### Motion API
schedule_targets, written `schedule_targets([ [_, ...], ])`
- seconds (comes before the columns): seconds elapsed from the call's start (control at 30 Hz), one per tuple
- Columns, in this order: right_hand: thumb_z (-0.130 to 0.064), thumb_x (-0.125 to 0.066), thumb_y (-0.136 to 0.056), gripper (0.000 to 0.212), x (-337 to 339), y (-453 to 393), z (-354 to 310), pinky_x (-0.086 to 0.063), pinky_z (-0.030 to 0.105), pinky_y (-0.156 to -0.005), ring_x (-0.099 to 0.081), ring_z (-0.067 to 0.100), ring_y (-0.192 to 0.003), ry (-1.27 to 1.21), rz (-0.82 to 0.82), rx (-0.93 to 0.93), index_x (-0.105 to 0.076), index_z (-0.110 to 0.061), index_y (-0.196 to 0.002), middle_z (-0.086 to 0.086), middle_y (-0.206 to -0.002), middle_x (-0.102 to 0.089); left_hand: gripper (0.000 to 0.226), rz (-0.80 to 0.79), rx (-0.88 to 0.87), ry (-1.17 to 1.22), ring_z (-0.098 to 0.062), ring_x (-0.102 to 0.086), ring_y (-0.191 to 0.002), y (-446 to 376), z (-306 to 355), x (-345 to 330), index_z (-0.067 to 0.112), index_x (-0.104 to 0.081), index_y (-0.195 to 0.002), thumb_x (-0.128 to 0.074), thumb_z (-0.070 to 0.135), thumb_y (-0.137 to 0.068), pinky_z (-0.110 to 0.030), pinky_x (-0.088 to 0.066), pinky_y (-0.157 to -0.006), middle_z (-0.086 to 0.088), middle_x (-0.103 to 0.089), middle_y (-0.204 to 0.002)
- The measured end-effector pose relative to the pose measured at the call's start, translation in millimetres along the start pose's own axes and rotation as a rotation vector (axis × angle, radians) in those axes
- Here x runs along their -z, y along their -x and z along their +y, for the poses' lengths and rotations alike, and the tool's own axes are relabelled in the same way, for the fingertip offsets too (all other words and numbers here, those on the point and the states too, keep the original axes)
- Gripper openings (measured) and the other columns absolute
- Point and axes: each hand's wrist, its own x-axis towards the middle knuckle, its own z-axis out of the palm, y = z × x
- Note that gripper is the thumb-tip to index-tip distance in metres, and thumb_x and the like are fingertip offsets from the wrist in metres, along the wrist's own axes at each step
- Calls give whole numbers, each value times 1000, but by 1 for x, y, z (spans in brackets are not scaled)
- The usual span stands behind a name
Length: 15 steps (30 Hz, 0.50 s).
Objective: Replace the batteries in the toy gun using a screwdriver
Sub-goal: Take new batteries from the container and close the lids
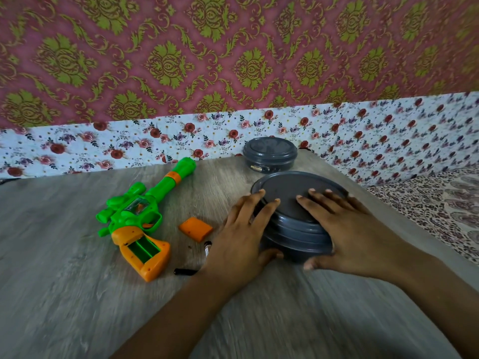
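Left hand clasps the left flank of a dark grey round container, fingers spread up over the lid rim, thumb curled round the lower wall; right hand clasps the right flank, fingers laid flat across the lid, thumb wrapped low at the front edge; both forearms enter from the bottom of the view and converge on the container. It stands on the wood-grain surface, right of centre; a second, smaller grey container sits just behind it, near the far edge.

Toy gun lies flat on the surface, well left of the hands; long axis diagonal, green barrel pointing up and right toward the floral backdrop, orange grip toward the near left; battery compartment in the grip is open and shows a green cavity. Orange battery cover lies loose between gun and left hand.

Two dark batteries: one partly hidden beneath the left hand, one beside the left wrist; markings unreadable; frame is motion-blurred.
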Motion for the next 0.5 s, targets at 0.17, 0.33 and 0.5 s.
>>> schedule_targets([
  [0.17,-71,-45,-76,99,-3,-2,-1,-2,39,-117,4,22,-145,58,28,10,16,-32,-144,2,-157,10,70,41,-33,-126,-27,-37,-137,-3,-2,-2,19,-48,-134,-77,32,-72,-38,-34,-107,-8,-45,-143],
  [0.33,-70,-41,-79,95,-4,-3,-2,-2,41,-117,4,25,-145,73,-11,11,15,-29,-144,5,-157,11,66,80,-57,-185,-29,-61,-113,-6,-4,-6,14,-62,-116,-87,23,-55,-37,-53,-85,-9,-64,-118],
  [0.5,-70,-52,-73,99,7,-3,-6,-12,39,-117,-7,24,-144,26,-30,46,2,-31,-146,3,-158,-2,66,16,2,-174,-30,-52,-124,-8,6,-2,13,-55,-125,-82,17,-65,-38,-52,-89,-12,-55,-131],
])
